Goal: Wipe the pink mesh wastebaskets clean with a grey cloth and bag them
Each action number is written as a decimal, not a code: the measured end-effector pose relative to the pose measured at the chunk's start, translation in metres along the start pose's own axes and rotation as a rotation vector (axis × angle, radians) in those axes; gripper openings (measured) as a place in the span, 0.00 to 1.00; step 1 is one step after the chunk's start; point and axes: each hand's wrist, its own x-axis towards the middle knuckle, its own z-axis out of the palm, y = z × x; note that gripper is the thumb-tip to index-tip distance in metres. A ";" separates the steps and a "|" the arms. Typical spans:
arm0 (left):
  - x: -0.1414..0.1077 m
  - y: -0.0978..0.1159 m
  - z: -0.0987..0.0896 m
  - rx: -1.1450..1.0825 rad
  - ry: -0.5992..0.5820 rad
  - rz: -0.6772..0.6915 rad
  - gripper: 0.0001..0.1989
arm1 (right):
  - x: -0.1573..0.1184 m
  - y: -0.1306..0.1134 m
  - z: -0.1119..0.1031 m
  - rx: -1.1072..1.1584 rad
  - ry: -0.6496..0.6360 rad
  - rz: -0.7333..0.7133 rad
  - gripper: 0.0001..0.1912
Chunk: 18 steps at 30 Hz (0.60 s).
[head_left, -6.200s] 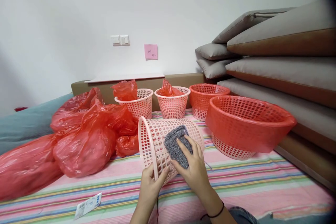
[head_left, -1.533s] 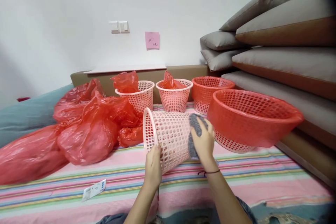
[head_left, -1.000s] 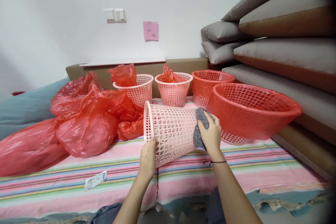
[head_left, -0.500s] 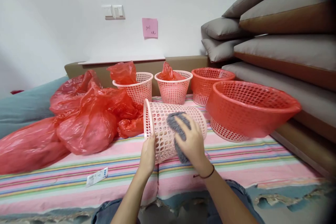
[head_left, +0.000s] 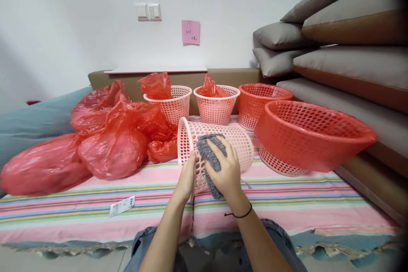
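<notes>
A pale pink perforated plastic basket [head_left: 240, 144] lies on its side in front of me, its mouth facing left. My left hand [head_left: 187, 178] grips the basket near its rim, the fingers partly hidden by the plastic. A grey cloth [head_left: 212, 153] is under my right hand [head_left: 227, 170], which presses it against the basket's side with the fingers bent over it. Part of the cloth hangs down over the near side of the basket.
Red plastic bags [head_left: 111, 153] are heaped at the left. Two pink baskets [head_left: 216, 110] with red bags stand behind, and bag-lined baskets [head_left: 312, 136] at the right. Grey cushions [head_left: 350, 63] are stacked at far right. A white tag [head_left: 122, 206] lies on the striped cloth [head_left: 153, 216].
My right hand and the grey cloth have slid left along the basket's side towards its rim. The left hand keeps its hold on the rim. The whole view has shifted slightly.
</notes>
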 end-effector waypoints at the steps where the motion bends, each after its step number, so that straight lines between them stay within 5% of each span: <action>1: -0.001 0.000 -0.002 0.015 -0.001 0.006 0.29 | -0.001 -0.007 0.000 0.009 -0.018 -0.029 0.26; 5: -0.006 -0.003 -0.011 0.123 -0.109 0.003 0.31 | -0.003 0.010 -0.005 -0.044 -0.031 0.000 0.26; 12: -0.016 -0.007 -0.024 0.398 -0.247 0.085 0.21 | -0.005 0.106 -0.024 -0.122 0.162 0.433 0.26; 15: -0.018 -0.011 -0.025 0.381 -0.196 0.086 0.20 | -0.008 0.132 -0.029 -0.068 0.218 0.613 0.29; 18: -0.017 -0.018 -0.021 0.368 -0.111 0.123 0.21 | -0.005 0.127 -0.024 -0.029 0.252 0.653 0.29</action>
